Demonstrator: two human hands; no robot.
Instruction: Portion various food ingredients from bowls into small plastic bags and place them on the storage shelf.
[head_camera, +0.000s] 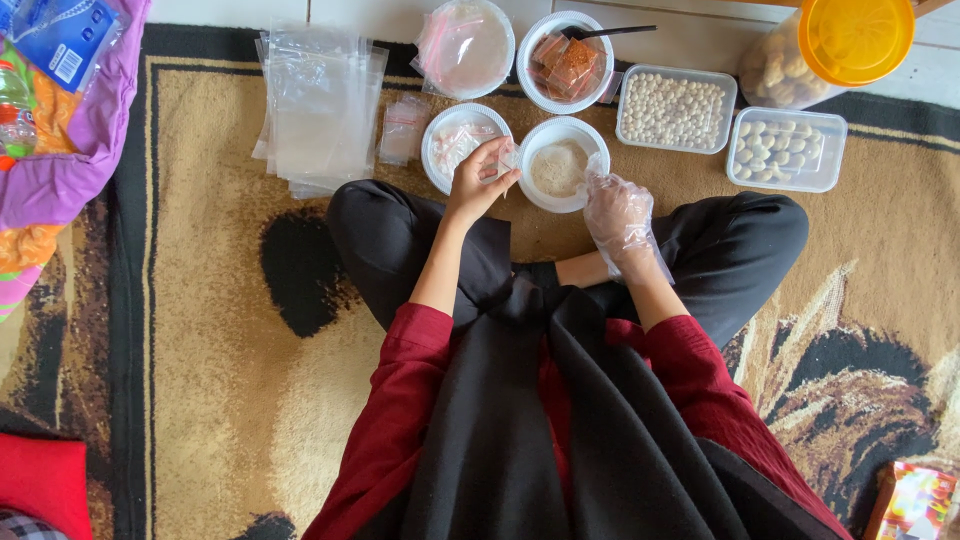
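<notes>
I sit cross-legged on a patterned rug. My left hand (478, 178) is bare and pinches a small clear plastic bag (507, 158) between a white bowl of small packets (452, 143) and a white bowl of pale powder (560, 163). My right hand (618, 213) wears a clear plastic glove and hovers just right of the powder bowl, fingers loosely curled, holding nothing I can see.
A stack of clear bags (318, 105) lies at the back left, with small zip bags (402, 128) beside it. Behind are a covered bowl (465, 45), a bowl of brown packets with a spoon (565, 62), two clear tubs of round snacks (676, 108) (786, 148) and an orange-lidded jar (850, 40).
</notes>
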